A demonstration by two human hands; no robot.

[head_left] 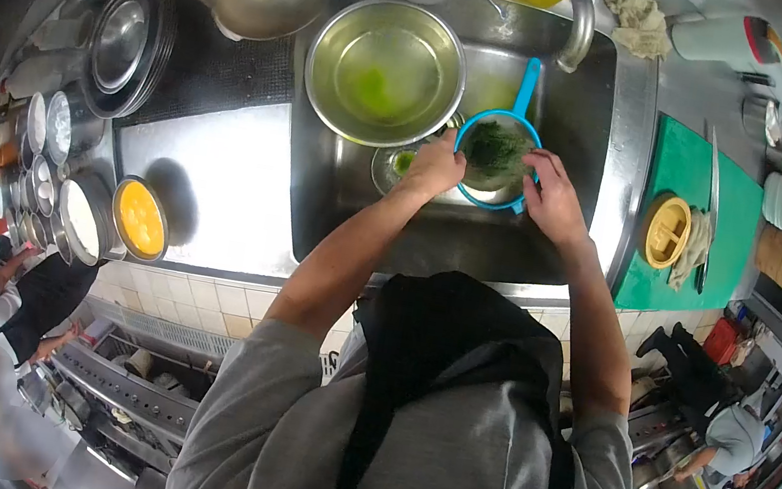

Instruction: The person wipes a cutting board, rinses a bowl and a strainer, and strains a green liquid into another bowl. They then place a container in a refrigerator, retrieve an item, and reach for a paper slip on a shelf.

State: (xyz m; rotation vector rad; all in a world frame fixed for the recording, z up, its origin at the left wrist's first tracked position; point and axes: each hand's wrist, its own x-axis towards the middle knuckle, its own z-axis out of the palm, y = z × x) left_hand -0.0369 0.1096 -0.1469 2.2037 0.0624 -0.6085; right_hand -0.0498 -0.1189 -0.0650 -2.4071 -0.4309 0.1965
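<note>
So the blue strainer (517, 114) of greens (496, 151) was over the sink (522, 249), probably for drips, left grip (437, 167) pinching its rim, right grip (558, 197) opposite, couldn't tell if holding.

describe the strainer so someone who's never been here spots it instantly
Look into the steel sink with the curved tap. Right of the big metal bowl, between the left hand and right hand, is the round strainer with dark green bits inside. Its bright blue handle sets it apart from that bowl.
</note>
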